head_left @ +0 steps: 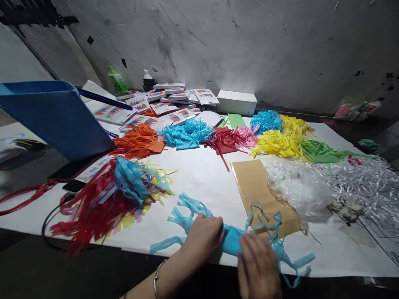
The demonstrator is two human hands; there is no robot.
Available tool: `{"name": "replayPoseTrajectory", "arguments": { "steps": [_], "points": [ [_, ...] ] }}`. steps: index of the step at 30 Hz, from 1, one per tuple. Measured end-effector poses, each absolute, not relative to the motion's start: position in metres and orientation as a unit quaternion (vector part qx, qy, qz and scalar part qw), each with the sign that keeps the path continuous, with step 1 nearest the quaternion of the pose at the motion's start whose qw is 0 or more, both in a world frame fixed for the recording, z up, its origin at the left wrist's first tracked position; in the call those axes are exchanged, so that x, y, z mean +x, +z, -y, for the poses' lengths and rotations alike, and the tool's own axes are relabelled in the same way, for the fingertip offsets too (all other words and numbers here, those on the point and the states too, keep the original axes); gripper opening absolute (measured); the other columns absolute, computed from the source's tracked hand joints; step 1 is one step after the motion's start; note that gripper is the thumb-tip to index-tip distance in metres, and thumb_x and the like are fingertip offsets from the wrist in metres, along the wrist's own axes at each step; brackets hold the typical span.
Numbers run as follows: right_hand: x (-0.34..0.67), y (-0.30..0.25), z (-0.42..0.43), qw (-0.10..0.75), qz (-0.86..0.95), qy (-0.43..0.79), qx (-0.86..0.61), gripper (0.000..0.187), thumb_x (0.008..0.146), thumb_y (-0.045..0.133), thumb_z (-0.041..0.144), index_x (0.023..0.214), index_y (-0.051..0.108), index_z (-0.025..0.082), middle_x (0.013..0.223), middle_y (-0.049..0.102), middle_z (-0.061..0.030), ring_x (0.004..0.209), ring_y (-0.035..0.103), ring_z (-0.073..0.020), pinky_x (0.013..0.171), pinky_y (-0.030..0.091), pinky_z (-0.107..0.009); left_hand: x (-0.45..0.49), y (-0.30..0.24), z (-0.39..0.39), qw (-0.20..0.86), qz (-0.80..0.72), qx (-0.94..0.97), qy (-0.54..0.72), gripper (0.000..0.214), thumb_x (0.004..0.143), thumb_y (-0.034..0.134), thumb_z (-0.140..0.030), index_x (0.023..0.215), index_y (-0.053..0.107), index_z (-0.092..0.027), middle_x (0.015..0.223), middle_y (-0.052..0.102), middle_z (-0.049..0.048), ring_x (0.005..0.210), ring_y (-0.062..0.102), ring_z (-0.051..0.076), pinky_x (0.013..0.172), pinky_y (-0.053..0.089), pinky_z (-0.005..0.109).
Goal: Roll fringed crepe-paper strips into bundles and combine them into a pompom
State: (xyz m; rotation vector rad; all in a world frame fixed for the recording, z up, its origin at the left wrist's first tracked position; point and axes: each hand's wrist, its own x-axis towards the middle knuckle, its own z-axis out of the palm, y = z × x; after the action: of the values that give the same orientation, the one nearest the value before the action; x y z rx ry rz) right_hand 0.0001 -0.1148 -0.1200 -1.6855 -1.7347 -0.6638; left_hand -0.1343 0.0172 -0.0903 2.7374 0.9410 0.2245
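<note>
Left hand (204, 234) clamped over middle of blue fringed tissue piece (232, 241) at near table edge; fingers curled, pressing paper down. Right hand (257, 265) lay flat on same piece just beside, fingers extended, gripping nothing visibly. Fringe ends splayed both sides, partly over tan paper sheet (254, 187). Judged partway: mixed red-blue-yellow bundle (115, 195) lay finished-looking at left; sorted fringe heaps, orange (139, 141), blue (187, 135), yellow (277, 143), remained unassembled beyond. Clear cellophane shreds (299, 187) lay at right.
</note>
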Motion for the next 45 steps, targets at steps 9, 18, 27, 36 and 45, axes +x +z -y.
{"name": "replayPoseTrajectory", "arguments": {
  "steps": [9,18,27,36,45],
  "points": [
    [0.006,-0.138,0.121,0.288,0.774,-0.205,-0.525,0.024,0.091,0.06,0.012,0.113,0.07,0.01,0.12,0.074,-0.0082,0.122,0.064,-0.0227,0.124,0.029,-0.042,-0.172,-0.078,-0.02,0.085,-0.327,0.924,0.177,0.039,0.082,0.05,-0.001,0.115,0.062,-0.018,0.11,0.071,0.0129,0.103,0.064,0.033,0.095,0.039,0.056],
    [0.003,-0.135,0.128,0.348,0.75,-0.153,-0.541,0.022,0.09,0.054,0.006,0.105,0.066,0.015,0.105,0.075,-0.0065,0.111,0.068,-0.0217,0.11,0.043,-0.041,-0.185,-0.107,0.016,0.122,-0.163,0.942,0.268,0.02,0.096,0.051,-0.009,0.088,0.06,-0.024,0.083,0.069,-0.0028,0.084,0.059,0.018,0.11,0.024,0.047],
    [-0.015,-0.127,0.109,0.324,0.591,-0.119,-0.729,0.025,0.103,0.042,0.024,0.084,0.058,0.023,0.078,0.063,-0.0026,0.083,0.058,-0.0247,0.089,0.033,-0.048,-0.173,-0.098,0.009,0.077,-0.33,0.921,0.192,0.016,0.093,0.053,-0.009,0.082,0.058,-0.02,0.082,0.067,0.0033,0.082,0.057,0.025,0.086,0.034,0.045],
    [0.0,-0.108,0.108,0.357,0.734,-0.124,-0.565,0.023,0.096,0.048,0.012,0.105,0.068,0.016,0.097,0.071,-0.0054,0.095,0.064,-0.0208,0.103,0.034,-0.04,-0.179,-0.105,0.0,0.121,-0.199,0.945,0.231,0.012,0.09,0.061,-0.01,0.091,0.061,-0.022,0.089,0.068,0.0001,0.086,0.057,0.021,0.095,0.03,0.043],
    [0.005,-0.123,0.128,0.378,0.717,-0.044,-0.584,0.017,0.096,0.053,0.011,0.097,0.066,0.022,0.094,0.068,-0.0016,0.096,0.062,-0.0189,0.108,0.028,-0.043,-0.191,-0.103,0.017,0.173,-0.194,0.925,0.278,0.021,0.101,0.045,-0.012,0.087,0.058,-0.02,0.086,0.067,0.0011,0.084,0.053,0.019,0.092,0.03,0.04]
  ]
}}
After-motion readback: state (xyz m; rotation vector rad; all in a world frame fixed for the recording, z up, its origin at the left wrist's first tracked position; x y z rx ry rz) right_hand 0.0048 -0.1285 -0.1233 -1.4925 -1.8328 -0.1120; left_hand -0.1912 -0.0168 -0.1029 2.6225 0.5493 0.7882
